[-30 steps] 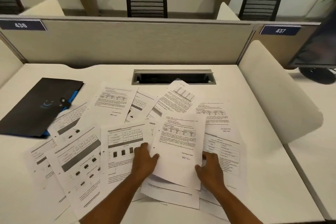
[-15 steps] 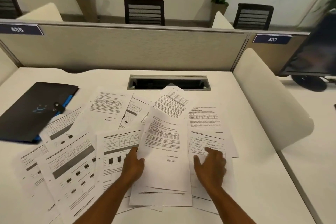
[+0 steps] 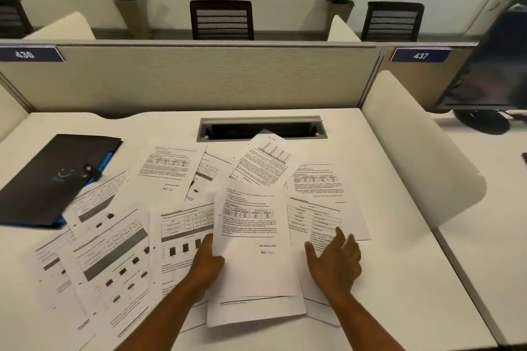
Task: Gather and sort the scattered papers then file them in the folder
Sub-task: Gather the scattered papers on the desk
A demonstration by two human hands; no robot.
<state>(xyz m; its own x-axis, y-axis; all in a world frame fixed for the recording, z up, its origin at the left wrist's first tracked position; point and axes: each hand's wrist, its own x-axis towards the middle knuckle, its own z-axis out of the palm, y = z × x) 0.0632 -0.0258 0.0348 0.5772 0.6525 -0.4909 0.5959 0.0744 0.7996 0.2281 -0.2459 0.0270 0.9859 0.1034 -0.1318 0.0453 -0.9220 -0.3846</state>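
Several printed sheets lie scattered over the white desk (image 3: 399, 279). My left hand (image 3: 206, 263) grips the left edge of a small stack of papers (image 3: 253, 259) at the desk's front middle, thumb on top. My right hand (image 3: 335, 262) hovers just right of that stack with fingers spread, over a sheet with a table (image 3: 316, 219). Sheets with bar charts (image 3: 114, 259) fan out to the left. A black folder (image 3: 54, 179) with a blue edge and a snap clasp lies shut at the far left, partly under one sheet.
An open cable tray (image 3: 262, 128) is set into the desk behind the papers; one sheet (image 3: 268, 161) overlaps its front edge. A fabric partition (image 3: 199, 77) closes the back and a white curved divider (image 3: 413, 151) the right. A monitor (image 3: 490, 74) stands on the neighbouring desk.
My right hand let go of the stack's right edge and opened, moving right over the table sheet. The stack in my left hand shifted slightly toward the centre.
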